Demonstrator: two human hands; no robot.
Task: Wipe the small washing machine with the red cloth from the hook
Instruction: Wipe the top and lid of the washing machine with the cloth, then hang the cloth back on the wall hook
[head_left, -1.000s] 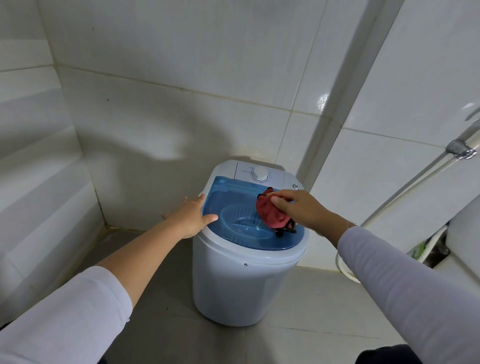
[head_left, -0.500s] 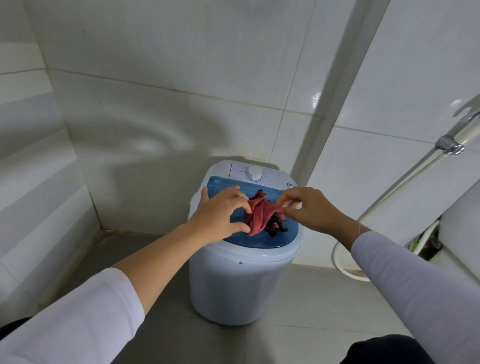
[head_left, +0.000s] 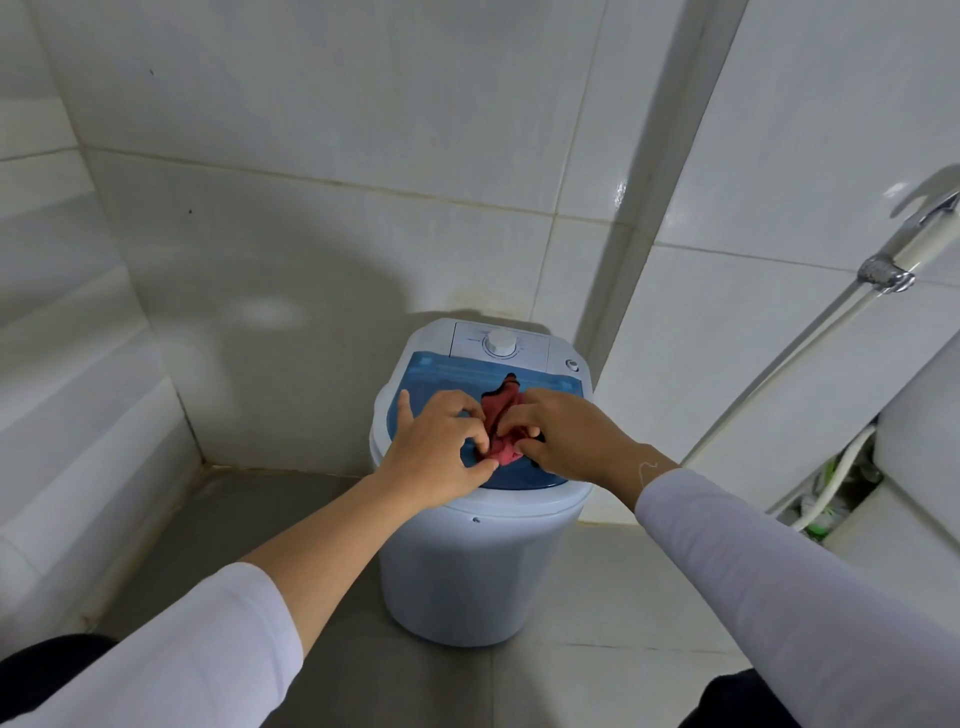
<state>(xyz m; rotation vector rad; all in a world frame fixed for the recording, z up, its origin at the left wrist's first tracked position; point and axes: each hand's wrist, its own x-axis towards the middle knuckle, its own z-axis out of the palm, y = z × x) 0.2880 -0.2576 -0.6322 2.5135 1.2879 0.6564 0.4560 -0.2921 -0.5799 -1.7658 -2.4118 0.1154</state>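
A small white washing machine (head_left: 475, 566) with a blue see-through lid (head_left: 441, 376) and a white dial (head_left: 501, 343) stands on the floor in the tiled corner. A crumpled red cloth (head_left: 501, 423) lies on the lid. My left hand (head_left: 439, 449) grips its left side with curled fingers. My right hand (head_left: 566, 434) pinches its right side. Both hands rest over the lid and hide most of the cloth.
White tiled walls close in behind and on the left. A shower hose and handset (head_left: 883, 270) hang on the right wall. A white toilet (head_left: 919, 467) stands at the right edge. Grey floor tiles (head_left: 260, 519) surround the machine.
My left hand left the machine's rim and moved onto the cloth. My right hand, which held the bunched cloth alone, now shares it with the left on the lid.
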